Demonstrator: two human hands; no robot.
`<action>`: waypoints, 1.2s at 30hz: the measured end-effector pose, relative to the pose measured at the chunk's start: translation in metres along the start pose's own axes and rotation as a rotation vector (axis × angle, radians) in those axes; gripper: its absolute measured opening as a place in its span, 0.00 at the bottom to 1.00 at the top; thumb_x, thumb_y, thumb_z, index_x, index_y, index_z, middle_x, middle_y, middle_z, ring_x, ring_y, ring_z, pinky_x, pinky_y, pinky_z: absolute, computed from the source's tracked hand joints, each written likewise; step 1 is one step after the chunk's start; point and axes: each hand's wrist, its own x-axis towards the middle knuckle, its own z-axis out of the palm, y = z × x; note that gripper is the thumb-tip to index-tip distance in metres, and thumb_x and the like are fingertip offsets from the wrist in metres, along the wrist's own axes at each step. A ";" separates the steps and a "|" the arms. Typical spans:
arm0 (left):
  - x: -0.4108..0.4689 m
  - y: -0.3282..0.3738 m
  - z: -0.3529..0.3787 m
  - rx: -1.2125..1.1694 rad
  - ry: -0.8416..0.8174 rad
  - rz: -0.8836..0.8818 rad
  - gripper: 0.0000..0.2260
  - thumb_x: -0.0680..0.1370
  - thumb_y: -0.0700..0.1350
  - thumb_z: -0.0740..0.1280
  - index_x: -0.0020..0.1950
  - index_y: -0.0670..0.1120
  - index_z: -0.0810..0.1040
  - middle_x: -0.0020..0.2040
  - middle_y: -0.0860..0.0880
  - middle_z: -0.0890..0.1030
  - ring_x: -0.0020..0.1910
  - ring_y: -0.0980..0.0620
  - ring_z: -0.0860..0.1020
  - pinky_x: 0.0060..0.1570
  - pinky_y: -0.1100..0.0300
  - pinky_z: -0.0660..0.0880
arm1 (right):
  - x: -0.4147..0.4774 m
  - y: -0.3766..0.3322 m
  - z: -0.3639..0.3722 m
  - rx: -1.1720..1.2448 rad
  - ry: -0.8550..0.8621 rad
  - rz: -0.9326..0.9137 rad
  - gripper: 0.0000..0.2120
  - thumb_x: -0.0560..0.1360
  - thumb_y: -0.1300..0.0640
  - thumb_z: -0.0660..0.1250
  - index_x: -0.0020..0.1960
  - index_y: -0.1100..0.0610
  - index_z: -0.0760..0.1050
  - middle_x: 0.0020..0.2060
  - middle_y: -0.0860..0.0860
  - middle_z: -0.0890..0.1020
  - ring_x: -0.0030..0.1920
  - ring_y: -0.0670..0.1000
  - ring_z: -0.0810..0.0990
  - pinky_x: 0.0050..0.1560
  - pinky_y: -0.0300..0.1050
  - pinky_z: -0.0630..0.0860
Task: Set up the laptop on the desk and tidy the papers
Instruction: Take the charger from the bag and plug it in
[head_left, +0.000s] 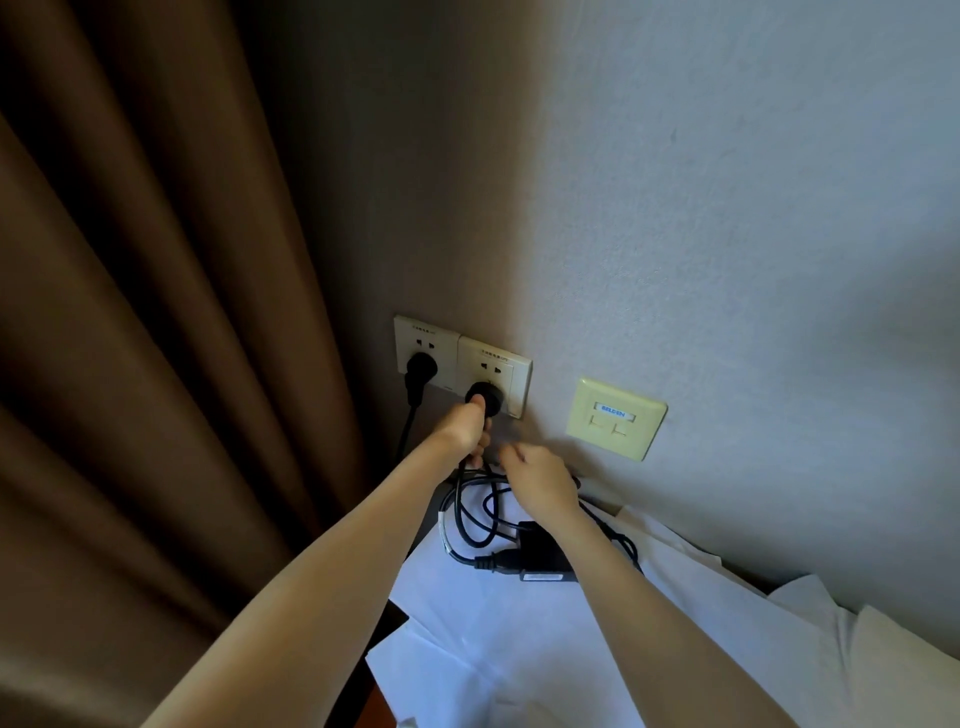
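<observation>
The left grip is clamped on the black power plug, thumb on its back and fingers curled around the cord under it. The plug sits at the lower holes of the wall socket straight ahead of that grip; I cannot tell whether it is fully seated. The right grip hovers just beside and below the left one, over the coiled cable. Its fingers point away from the camera, so I cannot tell whether they are together on the cable or apart.

The power adapter lies below the right grip on loose white papers, which spread untidily toward the person. The laptop itself is out of view.

Risks, as I judge them:
- A half-seated plug could give no power. It could also drop out if the tangled cable is tugged.
- Fingertips wrapped close to the plug's face could slip toward the pins while pushing.
- Pulling the cable loops could drag the adapter, which would shove or crease the sheets beneath it.
- A second plug sits in the neighbouring socket, to the left of the left grip. A stray knuckle could knock it loose.
</observation>
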 end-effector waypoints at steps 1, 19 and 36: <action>0.003 -0.001 0.001 0.022 0.006 0.014 0.20 0.83 0.50 0.50 0.34 0.44 0.66 0.22 0.49 0.66 0.22 0.52 0.61 0.25 0.62 0.60 | 0.003 -0.004 0.001 0.089 -0.017 0.010 0.18 0.80 0.50 0.54 0.42 0.59 0.76 0.41 0.55 0.80 0.44 0.55 0.76 0.45 0.46 0.70; 0.023 0.011 0.005 0.206 0.088 0.027 0.18 0.82 0.44 0.51 0.34 0.43 0.67 0.32 0.45 0.71 0.28 0.50 0.66 0.27 0.62 0.61 | 0.046 -0.041 0.017 1.076 0.025 0.596 0.13 0.78 0.58 0.57 0.58 0.62 0.74 0.46 0.55 0.82 0.32 0.51 0.77 0.34 0.45 0.69; -0.057 0.009 -0.018 0.747 0.146 0.249 0.18 0.80 0.45 0.57 0.66 0.36 0.64 0.62 0.38 0.72 0.61 0.40 0.72 0.61 0.51 0.71 | -0.021 -0.031 -0.037 0.211 0.105 0.145 0.16 0.78 0.61 0.59 0.31 0.58 0.69 0.28 0.52 0.70 0.32 0.49 0.69 0.31 0.40 0.62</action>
